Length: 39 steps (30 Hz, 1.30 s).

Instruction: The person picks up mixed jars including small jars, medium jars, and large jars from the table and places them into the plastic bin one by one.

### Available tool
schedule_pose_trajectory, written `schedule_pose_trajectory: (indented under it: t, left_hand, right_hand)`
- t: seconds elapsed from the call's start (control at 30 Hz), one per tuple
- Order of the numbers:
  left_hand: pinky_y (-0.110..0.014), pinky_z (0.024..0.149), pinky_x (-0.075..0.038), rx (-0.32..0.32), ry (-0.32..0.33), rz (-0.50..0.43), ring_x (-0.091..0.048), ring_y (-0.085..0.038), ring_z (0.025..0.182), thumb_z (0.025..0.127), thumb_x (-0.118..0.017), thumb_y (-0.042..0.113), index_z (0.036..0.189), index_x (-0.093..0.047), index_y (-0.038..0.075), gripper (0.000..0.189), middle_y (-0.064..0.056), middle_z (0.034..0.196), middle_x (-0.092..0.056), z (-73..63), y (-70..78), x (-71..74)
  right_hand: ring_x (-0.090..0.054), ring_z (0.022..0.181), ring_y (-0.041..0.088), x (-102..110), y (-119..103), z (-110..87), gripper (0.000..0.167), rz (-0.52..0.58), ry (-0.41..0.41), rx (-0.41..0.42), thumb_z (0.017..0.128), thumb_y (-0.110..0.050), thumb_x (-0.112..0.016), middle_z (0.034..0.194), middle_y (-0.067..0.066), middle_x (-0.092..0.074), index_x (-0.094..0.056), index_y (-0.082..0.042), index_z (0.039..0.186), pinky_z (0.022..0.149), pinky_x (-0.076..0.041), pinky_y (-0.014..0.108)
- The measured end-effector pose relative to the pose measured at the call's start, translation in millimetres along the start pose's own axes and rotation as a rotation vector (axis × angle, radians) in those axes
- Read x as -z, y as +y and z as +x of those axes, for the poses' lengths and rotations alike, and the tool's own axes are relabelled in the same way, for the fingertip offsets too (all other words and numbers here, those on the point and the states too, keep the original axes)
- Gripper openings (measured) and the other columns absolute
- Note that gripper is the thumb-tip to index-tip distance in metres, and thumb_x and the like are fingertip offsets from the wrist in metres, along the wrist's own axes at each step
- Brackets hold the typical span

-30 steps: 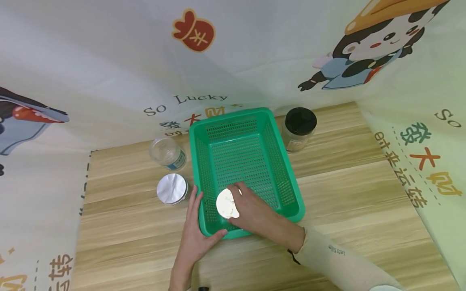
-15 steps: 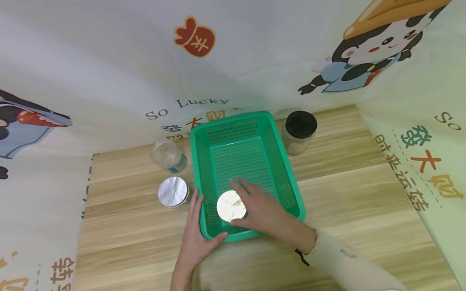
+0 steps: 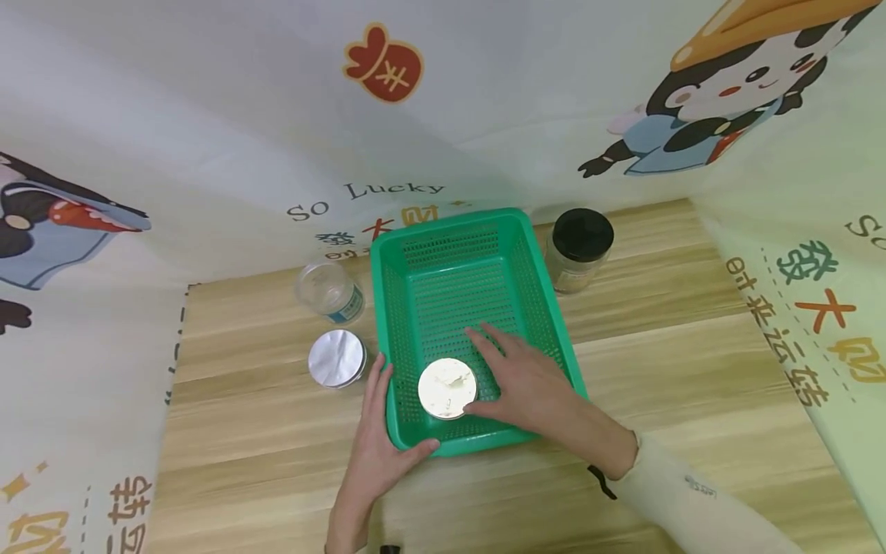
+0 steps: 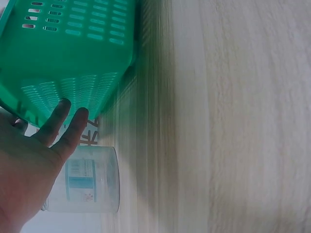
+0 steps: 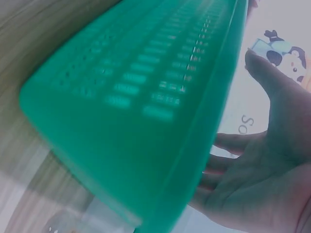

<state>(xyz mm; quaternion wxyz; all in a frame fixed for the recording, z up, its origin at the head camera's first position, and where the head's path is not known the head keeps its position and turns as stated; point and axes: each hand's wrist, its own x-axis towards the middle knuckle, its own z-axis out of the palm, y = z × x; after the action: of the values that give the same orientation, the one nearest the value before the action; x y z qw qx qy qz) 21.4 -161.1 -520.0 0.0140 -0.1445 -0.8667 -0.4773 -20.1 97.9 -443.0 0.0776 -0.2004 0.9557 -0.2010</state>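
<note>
A green perforated plastic basket (image 3: 477, 445) stands on the wooden table. In its near left corner is a round container with a bright, shiny top (image 3: 447, 388). My left hand (image 3: 379, 450) rests on the same corner from outside, fingers extended along the side wall and thumb at the front rim. In the left wrist view those straight fingers (image 4: 73, 130) lie by the basket wall. Just right of the container is my right hand (image 3: 533, 385), with fingers spread and thumb tip close to the shiny top. Its palm shows with nothing in it in the right wrist view.
A foil-topped jar (image 3: 336, 358) stands left of the basket, with a clear jar with a blue label (image 3: 331, 292) behind it. A black-lidded jar (image 3: 580, 246) is at the back right. Printed cloth (image 3: 498, 115) hangs behind the table (image 3: 664, 323).
My right hand has let go of the shiny-topped container, moved to the right and spread its fingers. The container stays in the basket corner. My left hand keeps its place.
</note>
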Motion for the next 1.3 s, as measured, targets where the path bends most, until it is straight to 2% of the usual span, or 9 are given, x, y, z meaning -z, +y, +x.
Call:
schedule_pose_trajectory:
  t: [0.13, 0.3, 0.6, 0.87, 1.07, 1.17, 1.3]
  left_hand:
    - [-0.068, 0.109, -0.024, 0.019, -0.001, -0.018, -0.012, -0.034, 0.150, 0.060, -0.094, 0.026, 0.158, -0.022, 0.010, 0.122, -0.002, 0.166, -0.008, -1.0, 1.3, -1.8]
    - [-0.066, 0.110, -0.024, 0.026, 0.005, 0.005, -0.014, -0.034, 0.150, 0.060, -0.094, 0.028, 0.158, -0.022, 0.011, 0.122, -0.001, 0.166, -0.009, -1.3, 2.1, -1.3]
    - [-0.065, 0.111, -0.025, 0.030, 0.008, 0.024, -0.013, -0.032, 0.150, 0.061, -0.094, 0.029, 0.158, -0.021, 0.012, 0.123, 0.000, 0.167, -0.007, -0.9, 4.0, -0.2]
    - [-0.060, 0.112, -0.023, 0.047, -0.001, 0.006, -0.012, -0.027, 0.151, 0.061, -0.094, 0.031, 0.160, -0.015, 0.016, 0.128, 0.002, 0.167, -0.007, 3.5, 5.2, -0.9]
    - [-0.062, 0.111, -0.024, 0.054, 0.000, 0.015, -0.013, -0.029, 0.151, 0.060, -0.094, 0.028, 0.160, -0.013, 0.017, 0.130, 0.001, 0.166, -0.007, 3.2, 3.4, -0.7]
    - [-0.061, 0.111, -0.024, 0.055, 0.003, 0.011, -0.013, -0.029, 0.151, 0.059, -0.094, 0.028, 0.160, -0.013, 0.017, 0.130, 0.001, 0.167, -0.007, 2.4, 3.0, -0.9]
    - [-0.063, 0.111, -0.024, 0.054, 0.001, 0.009, -0.013, -0.029, 0.151, 0.060, -0.094, 0.027, 0.160, -0.013, 0.017, 0.130, 0.000, 0.167, -0.007, 1.8, 3.0, -0.8]
  right_hand:
    - [-0.050, 0.129, 0.041, 4.0, 9.8, -6.7, 0.101, 0.017, 0.054, 0.024, 0.075, -0.055, -0.082, 0.152, 0.015, -0.041, -0.035, -0.013, 0.154, 0.097, -0.049, 0.053]
    - [-0.049, 0.129, 0.042, 7.7, 17.1, -8.6, 0.098, 0.030, 0.072, 0.041, 0.075, -0.049, -0.084, 0.152, 0.017, -0.042, -0.037, -0.011, 0.153, 0.098, -0.047, 0.054]
    - [-0.049, 0.130, 0.040, 15.2, 25.9, -7.7, 0.096, 0.035, 0.125, 0.065, 0.074, -0.048, -0.085, 0.150, 0.016, -0.044, -0.041, -0.010, 0.150, 0.101, -0.045, 0.054]
    - [-0.052, 0.128, 0.036, 22.7, 41.2, -11.0, 0.095, 0.046, 0.161, 0.042, 0.075, -0.050, -0.084, 0.150, 0.014, -0.043, -0.040, -0.013, 0.151, 0.079, -0.056, 0.049]
    - [-0.047, 0.131, 0.038, 29.7, 50.8, -10.1, 0.093, 0.070, 0.170, 0.009, 0.077, -0.047, -0.083, 0.152, 0.012, -0.040, -0.038, -0.013, 0.152, 0.085, -0.054, 0.051]
    - [-0.046, 0.132, 0.036, 35.5, 54.5, -8.7, 0.093, 0.098, 0.151, -0.034, 0.079, -0.047, -0.081, 0.154, 0.010, -0.037, -0.035, -0.015, 0.153, 0.075, -0.056, 0.046]
    - [-0.045, 0.132, 0.035, 44.3, 59.9, -6.7, 0.089, 0.141, 0.184, -0.063, 0.081, -0.043, -0.081, 0.153, 0.011, -0.039, -0.036, -0.016, 0.153, 0.079, -0.055, 0.048]
